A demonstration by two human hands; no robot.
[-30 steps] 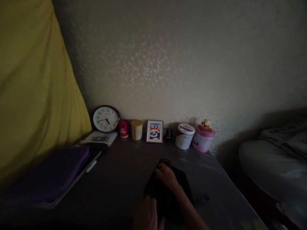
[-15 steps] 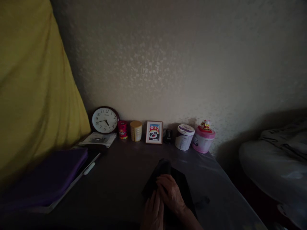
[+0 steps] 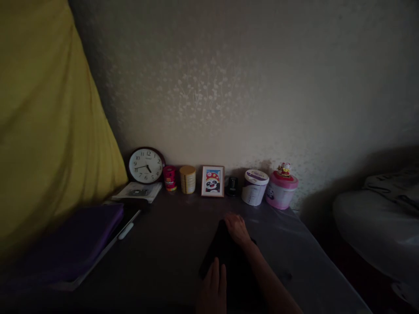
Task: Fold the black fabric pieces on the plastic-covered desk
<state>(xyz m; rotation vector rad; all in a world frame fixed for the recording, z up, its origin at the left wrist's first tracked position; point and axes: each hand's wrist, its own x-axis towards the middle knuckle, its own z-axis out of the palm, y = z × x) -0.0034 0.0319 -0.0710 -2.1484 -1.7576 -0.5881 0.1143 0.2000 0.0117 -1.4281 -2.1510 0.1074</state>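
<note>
A dark folded cloth point(image 3: 225, 257) lies on the dark table point(image 3: 170, 244) in front of me. My right hand point(image 3: 238, 229) rests on the cloth's far end, palm down, its fingers bunched at the edge. Lower down, my left hand point(image 3: 213, 288) lies flat on the cloth's near left edge with the fingers stretched out. The room is dim and finger detail is poor.
Along the wall stand a round clock point(image 3: 145, 165), a red tin point(image 3: 169, 178), a yellow tin point(image 3: 187, 179), a small panda picture point(image 3: 212, 181), a white tub point(image 3: 254, 187) and a pink tub point(image 3: 281, 190). A purple folder point(image 3: 75, 240) lies left; a yellow curtain point(image 3: 46, 131) hangs beside it.
My right hand has slid away from me along the cloth to its far end. My left hand has stayed on the near edge.
</note>
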